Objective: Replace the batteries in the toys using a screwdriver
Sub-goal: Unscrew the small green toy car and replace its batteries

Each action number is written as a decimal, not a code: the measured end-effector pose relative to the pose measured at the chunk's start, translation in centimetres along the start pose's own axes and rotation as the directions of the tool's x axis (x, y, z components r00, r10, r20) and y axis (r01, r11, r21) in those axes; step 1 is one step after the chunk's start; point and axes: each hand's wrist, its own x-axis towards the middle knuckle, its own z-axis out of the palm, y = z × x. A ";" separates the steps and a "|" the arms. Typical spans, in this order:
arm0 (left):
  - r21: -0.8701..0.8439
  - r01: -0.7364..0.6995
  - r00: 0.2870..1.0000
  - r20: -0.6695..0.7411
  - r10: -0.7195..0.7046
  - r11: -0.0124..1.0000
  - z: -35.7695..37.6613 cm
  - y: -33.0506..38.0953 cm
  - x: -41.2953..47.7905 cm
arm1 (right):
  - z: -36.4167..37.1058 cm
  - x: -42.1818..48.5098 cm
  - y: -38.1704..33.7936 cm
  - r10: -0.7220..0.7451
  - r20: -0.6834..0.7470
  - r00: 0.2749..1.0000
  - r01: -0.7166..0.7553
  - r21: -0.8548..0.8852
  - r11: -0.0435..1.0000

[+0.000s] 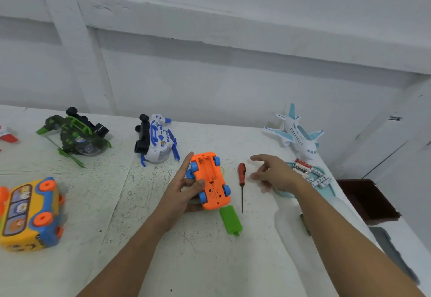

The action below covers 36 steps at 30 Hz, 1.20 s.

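An orange toy car (211,180) with blue wheels lies upside down on the white table (163,250), its battery compartment uncovered. My left hand (184,186) grips the car from the left, thumb on its underside. The green battery cover (230,219) lies just below the car. A red-handled screwdriver (241,181) lies to the car's right. My right hand (271,172) hovers with relaxed fingers between the screwdriver and a light blue tray (327,188) holding several batteries (312,174). It holds nothing.
At the back stand a green helicopter toy (77,134), a white and blue helicopter toy (155,141) and a white aeroplane (297,133). A yellow bus toy (29,215) sits at the left. A dark brown box (366,198) lies beyond the table's right edge.
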 end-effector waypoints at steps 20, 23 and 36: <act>0.062 -0.045 0.998 -0.048 0.048 0.997 1.0 0.1 -0.7 | -3.1 1.5 2.7 0.009 -0.327 0.945 -0.180 -0.496 0.850; 0.066 -0.044 0.998 -0.050 0.048 0.997 1.0 0.2 -0.7 | -3.2 1.5 3.0 -0.008 -0.369 0.929 -0.176 -0.462 0.869; 0.079 -0.040 0.998 -0.052 0.044 0.996 1.0 0.4 -1.0 | 4.7 -3.9 -8.0 -0.209 -0.259 0.943 0.305 0.419 0.855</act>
